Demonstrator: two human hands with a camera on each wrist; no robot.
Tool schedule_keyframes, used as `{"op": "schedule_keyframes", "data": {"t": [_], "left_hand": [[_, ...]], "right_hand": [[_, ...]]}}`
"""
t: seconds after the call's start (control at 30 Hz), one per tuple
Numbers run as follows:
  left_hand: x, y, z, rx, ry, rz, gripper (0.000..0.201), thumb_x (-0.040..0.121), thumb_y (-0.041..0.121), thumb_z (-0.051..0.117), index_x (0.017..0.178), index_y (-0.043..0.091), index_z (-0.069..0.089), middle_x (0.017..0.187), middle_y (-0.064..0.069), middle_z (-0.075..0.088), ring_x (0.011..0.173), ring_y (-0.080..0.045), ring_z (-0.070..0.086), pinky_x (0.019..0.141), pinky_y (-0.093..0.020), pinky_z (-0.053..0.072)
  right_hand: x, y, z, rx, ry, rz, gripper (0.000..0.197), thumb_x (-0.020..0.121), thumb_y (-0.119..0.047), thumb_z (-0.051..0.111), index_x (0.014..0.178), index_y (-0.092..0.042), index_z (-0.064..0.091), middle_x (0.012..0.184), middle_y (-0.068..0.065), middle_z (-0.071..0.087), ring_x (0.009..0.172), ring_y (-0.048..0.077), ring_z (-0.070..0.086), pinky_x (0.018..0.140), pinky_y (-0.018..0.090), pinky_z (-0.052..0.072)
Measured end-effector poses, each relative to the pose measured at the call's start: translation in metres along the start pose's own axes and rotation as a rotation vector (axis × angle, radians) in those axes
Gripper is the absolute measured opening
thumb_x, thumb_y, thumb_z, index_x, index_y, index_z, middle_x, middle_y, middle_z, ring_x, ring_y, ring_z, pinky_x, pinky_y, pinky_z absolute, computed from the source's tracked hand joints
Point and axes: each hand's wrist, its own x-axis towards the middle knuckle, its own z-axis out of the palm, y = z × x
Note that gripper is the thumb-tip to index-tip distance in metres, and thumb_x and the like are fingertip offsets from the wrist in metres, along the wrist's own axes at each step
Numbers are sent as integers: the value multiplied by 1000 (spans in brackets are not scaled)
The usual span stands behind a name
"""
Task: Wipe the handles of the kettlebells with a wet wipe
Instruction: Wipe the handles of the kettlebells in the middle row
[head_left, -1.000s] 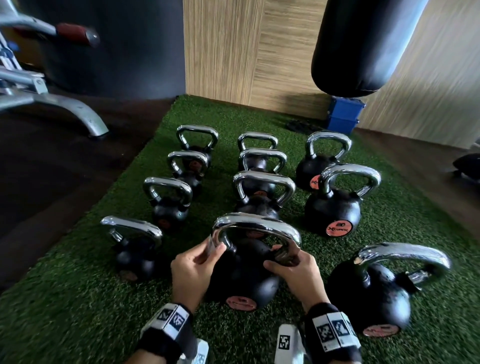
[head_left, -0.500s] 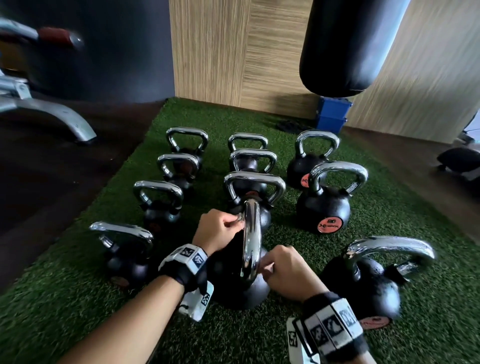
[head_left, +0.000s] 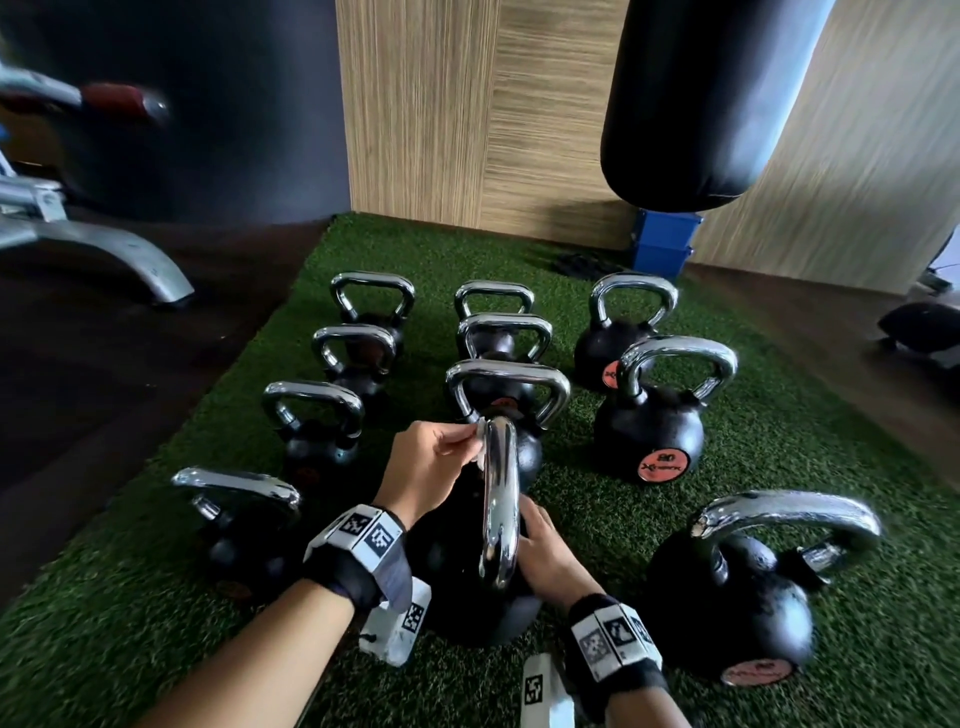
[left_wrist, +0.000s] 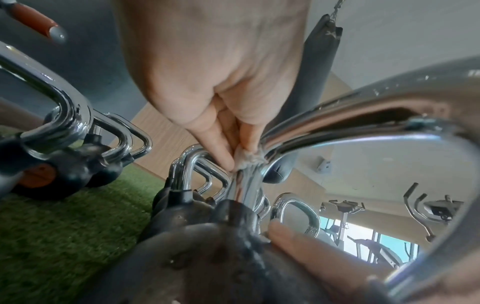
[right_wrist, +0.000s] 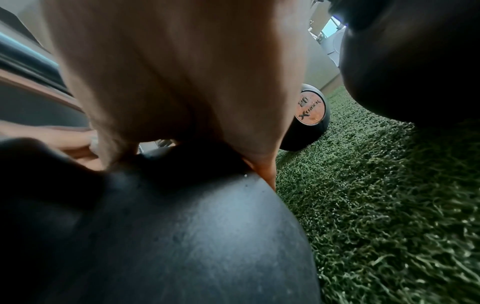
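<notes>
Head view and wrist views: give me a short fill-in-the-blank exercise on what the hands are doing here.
1. The left hand pinches a white ____ against the chrome handle.
2. The right hand rests on the front kettlebell's black ____.
3. All the kettlebells stand on green ____.

Missing words: wipe; body; turf

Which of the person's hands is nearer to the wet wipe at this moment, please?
Left. The left hand pinches the wet wipe against the far end of the front kettlebell's handle; the right hand rests lower, on that kettlebell's black body.
</notes>
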Motion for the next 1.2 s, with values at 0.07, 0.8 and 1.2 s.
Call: {"op": "schedule_keyframes", "data": {"t": [0.07, 0.8, 1.2], "left_hand": [[2, 2, 0, -60, -19, -32, 9, 90, 35, 75, 89, 37, 83, 96, -6, 82, 102, -24, 76, 100, -53, 57], [-29, 36, -25, -378, -249, -166, 22, 65, 24, 91, 75, 9, 79, 85, -15, 80, 67, -10, 72, 65, -19, 59], [-74, 32, -33, -226, -338, -39, 15, 63, 11, 92, 72, 19, 83, 76, -5, 80, 70, -9, 74, 65, -16, 56]], "right_hand": [[0, 0, 0, 2, 4, 6, 55, 95, -29, 61, 147, -25, 45, 144, 4, 44, 138, 16, 40, 119, 39, 31], [2, 8, 7, 107, 51, -40, 50, 93, -27, 66, 142, -23, 53, 141, 5, 50, 136, 19, 45, 116, 44, 37], [-2, 5, 5, 96, 59, -29, 55, 94, -36, 66, 145, -26, 48, 146, 5, 46, 137, 18, 43, 116, 44, 36]]}}
